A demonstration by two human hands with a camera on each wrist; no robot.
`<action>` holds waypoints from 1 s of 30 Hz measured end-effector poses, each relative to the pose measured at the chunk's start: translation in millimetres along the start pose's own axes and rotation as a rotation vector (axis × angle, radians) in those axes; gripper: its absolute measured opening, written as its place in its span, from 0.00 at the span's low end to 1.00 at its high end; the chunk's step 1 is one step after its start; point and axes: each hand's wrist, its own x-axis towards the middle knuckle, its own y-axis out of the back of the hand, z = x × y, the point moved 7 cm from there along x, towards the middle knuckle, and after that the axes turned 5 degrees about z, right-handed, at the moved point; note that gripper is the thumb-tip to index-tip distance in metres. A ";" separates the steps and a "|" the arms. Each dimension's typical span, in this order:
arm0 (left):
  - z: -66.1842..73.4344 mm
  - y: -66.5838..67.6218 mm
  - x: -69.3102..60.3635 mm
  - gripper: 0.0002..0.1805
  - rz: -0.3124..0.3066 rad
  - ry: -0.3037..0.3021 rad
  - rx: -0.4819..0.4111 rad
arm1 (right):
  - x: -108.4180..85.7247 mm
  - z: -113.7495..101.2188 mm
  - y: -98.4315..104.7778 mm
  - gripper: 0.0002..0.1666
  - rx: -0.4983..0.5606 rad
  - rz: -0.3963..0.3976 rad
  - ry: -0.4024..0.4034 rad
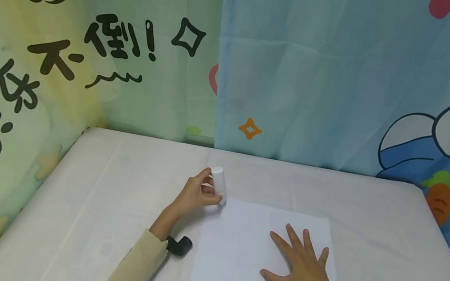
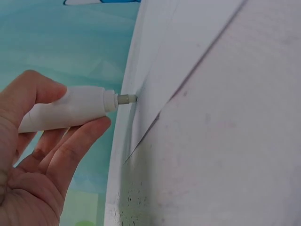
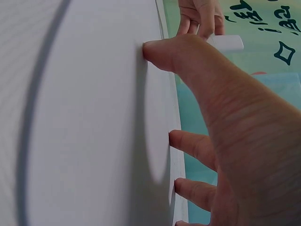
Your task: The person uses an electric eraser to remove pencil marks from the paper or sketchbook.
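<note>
My left hand (image 1: 196, 191) grips a white correction pen (image 1: 218, 183) between thumb and fingers, holding it nearly upright. Its narrow metal tip (image 2: 126, 99) points down at the far left corner of a blank white sheet of paper (image 1: 236, 247). Whether the tip touches the paper, I cannot tell. On the right part of the sheet rests my right hand (image 1: 302, 269), fingers spread wide. In the right wrist view its thumb (image 3: 162, 54) and fingertips press against the paper. A slight shadow shows under the sheet's edge in the left wrist view.
A table covered in white cloth (image 1: 135, 166) carries the sheet. Behind it hangs a printed curtain (image 1: 303, 74) in green and blue, close to the table's far edge. A black camera (image 1: 181, 246) is strapped to the left wrist.
</note>
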 end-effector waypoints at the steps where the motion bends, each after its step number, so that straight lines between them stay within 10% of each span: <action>1: -0.3 0.2 0.4 0.23 0.003 -0.002 -0.001 | 0.2 0.0 0.1 0.49 -0.002 0.000 -0.001; 30: -2.3 -1.0 -0.3 0.23 0.000 0.025 0.019 | 1.2 -0.7 1.8 0.49 0.016 0.005 0.004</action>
